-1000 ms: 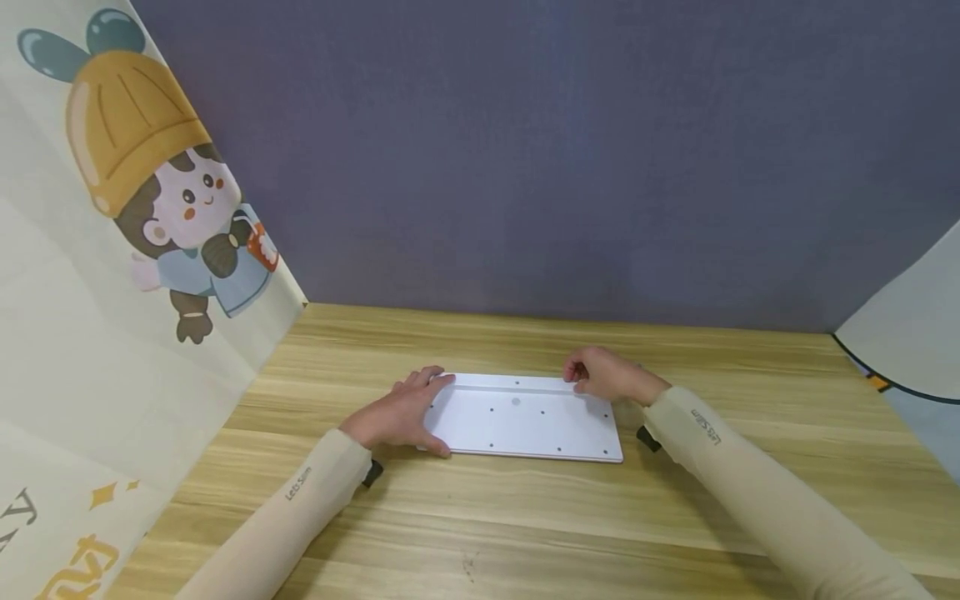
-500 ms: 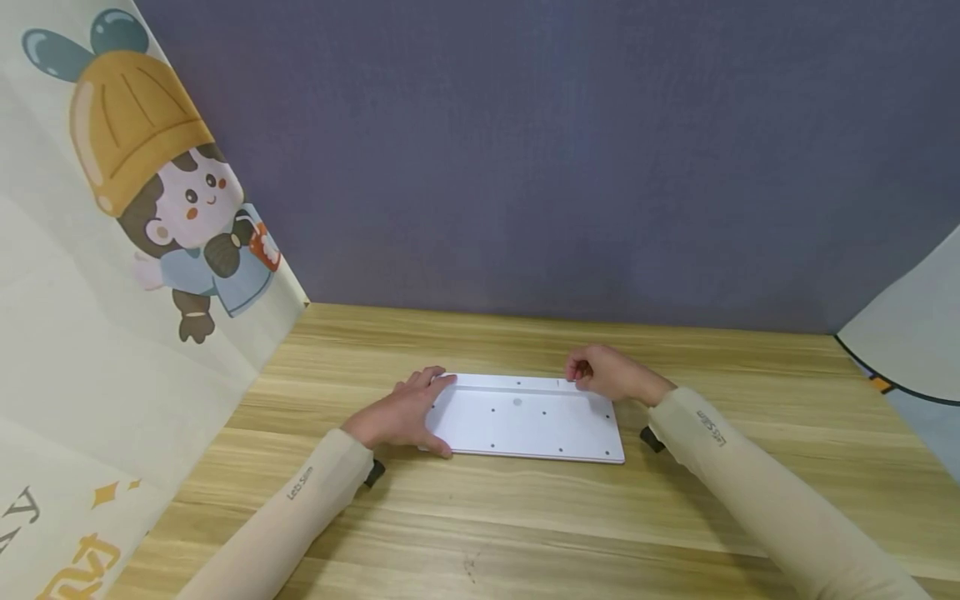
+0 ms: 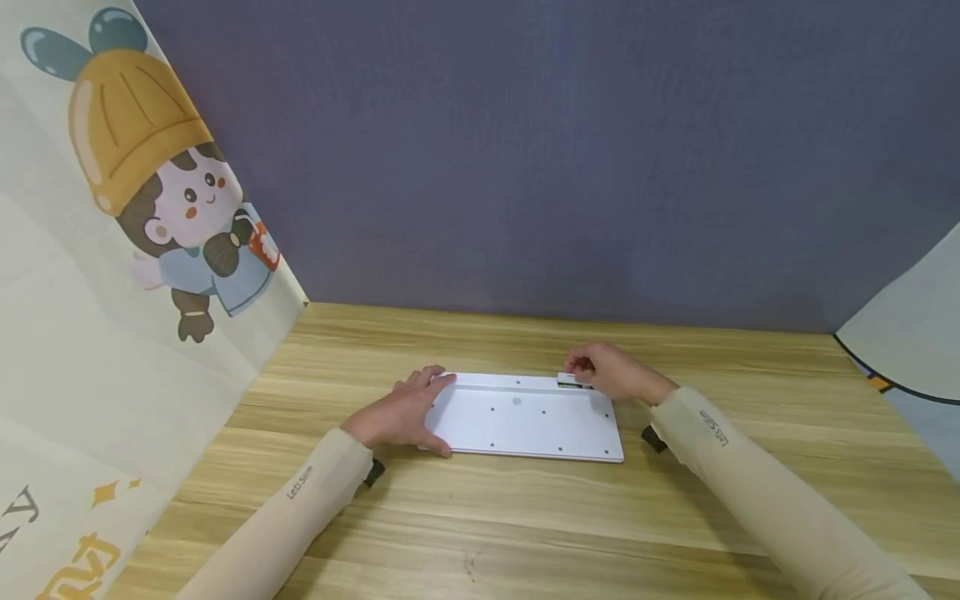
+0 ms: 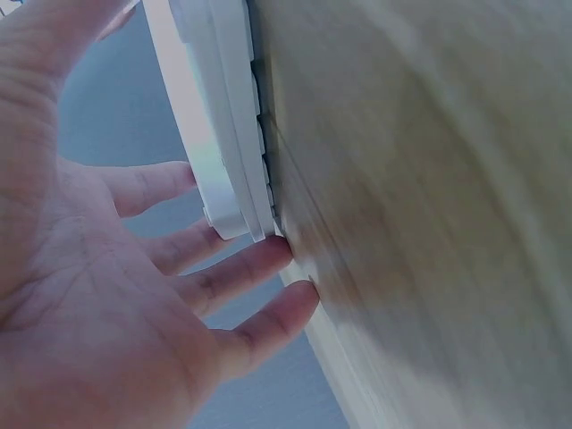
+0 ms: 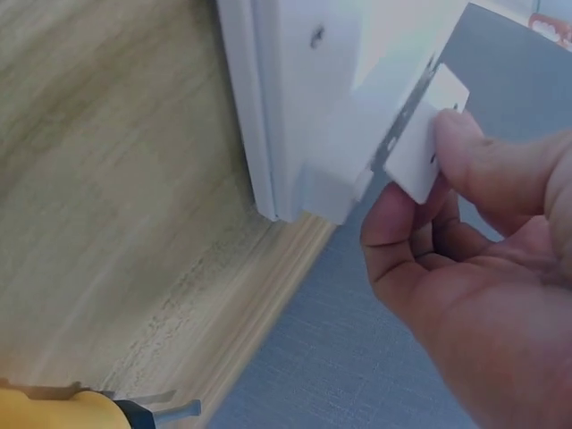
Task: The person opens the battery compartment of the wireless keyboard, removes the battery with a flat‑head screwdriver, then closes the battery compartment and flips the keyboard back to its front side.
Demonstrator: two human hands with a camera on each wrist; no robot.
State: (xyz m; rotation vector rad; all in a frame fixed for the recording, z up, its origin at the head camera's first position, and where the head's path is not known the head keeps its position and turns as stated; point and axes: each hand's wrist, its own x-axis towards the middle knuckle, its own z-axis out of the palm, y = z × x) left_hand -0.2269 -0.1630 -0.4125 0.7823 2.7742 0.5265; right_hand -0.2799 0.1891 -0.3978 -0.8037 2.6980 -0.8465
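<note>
A white keyboard (image 3: 517,429) lies face down on the wooden table, its screw-dotted underside upward. My left hand (image 3: 401,414) holds its left end, thumb along the near edge and index finger at the far edge. In the left wrist view the other fingers (image 4: 234,277) spread past the keyboard's end, with key edges showing beneath the body. My right hand (image 3: 611,372) pinches a small white battery cover (image 5: 427,134) between thumb and fingers. The cover is tilted beside a dark slot (image 5: 393,134) in the raised back strip. Part of the slot is hidden behind it.
The wood-grain table (image 3: 480,525) ends at a dark blue-grey backdrop (image 3: 555,167). A pale wall with a cartoon print (image 3: 202,217) stands at left, another pale panel (image 3: 915,317) at right. A yellow and black shape (image 5: 63,411) shows low in the right wrist view.
My right hand has lifted slightly up and away, and the battery cover has come up off the back strip, exposing the dark slot. My left hand has stayed in place.
</note>
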